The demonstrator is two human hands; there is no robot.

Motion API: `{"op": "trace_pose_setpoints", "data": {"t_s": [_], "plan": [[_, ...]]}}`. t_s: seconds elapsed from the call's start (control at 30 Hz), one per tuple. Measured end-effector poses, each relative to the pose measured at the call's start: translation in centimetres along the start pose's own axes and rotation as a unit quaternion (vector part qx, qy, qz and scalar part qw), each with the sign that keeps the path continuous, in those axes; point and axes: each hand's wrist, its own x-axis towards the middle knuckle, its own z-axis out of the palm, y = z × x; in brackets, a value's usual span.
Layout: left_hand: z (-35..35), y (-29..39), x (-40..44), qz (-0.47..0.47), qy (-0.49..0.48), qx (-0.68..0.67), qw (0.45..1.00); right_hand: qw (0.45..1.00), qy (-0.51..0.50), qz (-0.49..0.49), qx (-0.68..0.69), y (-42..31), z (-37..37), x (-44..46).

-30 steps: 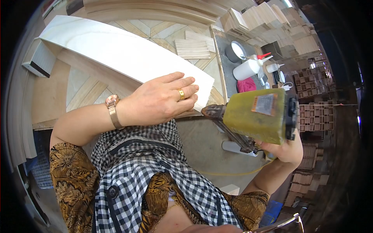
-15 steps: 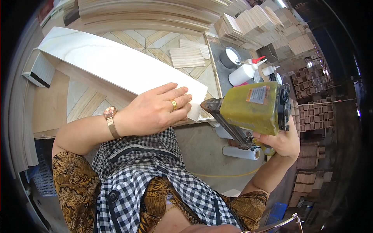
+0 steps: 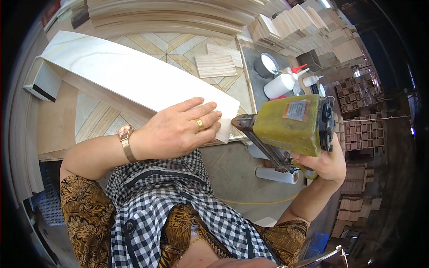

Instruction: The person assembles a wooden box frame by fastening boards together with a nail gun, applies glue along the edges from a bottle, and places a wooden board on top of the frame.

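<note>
A long white board [image 3: 129, 67] lies slantwise across the work table, its near right end under my left hand [image 3: 185, 127]. That hand rests flat on it, fingers stretched out and slightly apart, thumb hidden. My right hand [image 3: 328, 165] is closed around the handle of a yellow-green nail gun [image 3: 288, 123]. The gun's dark nose is right beside the board's right end; whether they touch I cannot tell. At the board's far left end is a short pale block [image 3: 43, 80] with a dark strip.
Small slatted wood pieces [image 3: 215, 65] lie behind the board. White glue bottles [image 3: 280, 85] and a cup of white paste [image 3: 266, 64] stand on a dark surface at right. Wood stacks [image 3: 286, 31] rise behind. A white roll [image 3: 277, 175] and a yellow hose [image 3: 259, 203] are below.
The view has shifted a little. The nail gun has moved slightly left and down in the picture, still in my right hand. My left hand stays on the board's end.
</note>
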Motion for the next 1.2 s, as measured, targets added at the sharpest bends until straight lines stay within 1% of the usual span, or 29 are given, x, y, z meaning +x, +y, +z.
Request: {"op": "trace_pose_setpoints", "data": {"t_s": [0.07, 0.13, 0.2, 0.37, 0.47, 0.67, 0.77, 0.87, 0.97, 1.07, 1.13, 1.17, 1.2], "plan": [[0.1, 0.0, 0.0, 0.000, -0.003, 0.003, 1.000, 1.000, -0.005, -0.005, -0.009, 0.0, -0.1, 0.0], [0.1, -0.1, 0.0, 0.000, -0.004, 0.005, 1.000, 0.997, -0.006, -0.035, -0.065, 0.2, -0.2, 0.0], [0.0, 0.0, 0.0, 0.003, -0.005, 0.010, 1.000, 0.996, -0.007, -0.049, -0.078, 0.2, -0.2, 0.1], [0.1, 0.0, -0.1, 0.003, 0.000, 0.016, 1.000, 0.999, 0.006, -0.032, -0.026, -0.3, 0.0, 0.1], [0.1, 0.0, -0.1, 0.006, 0.004, 0.020, 1.000, 1.000, -0.007, 0.011, -0.004, -0.5, -0.2, 0.1], [0.2, -0.1, 0.0, 0.009, 0.015, 0.021, 1.000, 1.000, -0.011, -0.010, -0.025, -0.2, -0.3, 0.0], [0.3, 0.0, -0.1, 0.007, 0.023, 0.019, 1.000, 1.000, -0.017, 0.012, -0.011, -0.3, -0.4, 0.1], [0.5, 0.0, -0.1, 0.003, 0.026, 0.020, 0.999, 0.999, 0.001, -0.004, -0.048, -0.6, -0.2, 0.3], [0.3, 0.1, 0.0, 0.008, 0.015, 0.031, 0.999, 0.982, -0.061, -0.091, -0.154, 0.2, -1.5, 1.0], [0.0, 0.0, 0.1, 0.011, 0.005, 0.036, 0.999, 0.961, -0.102, -0.059, -0.250, 0.1, -2.5, 1.0], [0.0, 0.0, 0.1, 0.009, 0.005, 0.036, 0.999, 0.991, -0.077, 0.027, -0.102, -0.7, -1.7, 1.2], [0.0, 0.0, 0.1, 0.010, 0.003, 0.036, 0.999, 0.995, -0.064, 0.070, -0.027, -1.1, -1.4, 1.2], [0.0, 0.0, 0.1, 0.011, 0.001, 0.036, 0.999, 0.998, -0.044, 0.042, -0.012, -0.6, -1.6, 1.0]]}}
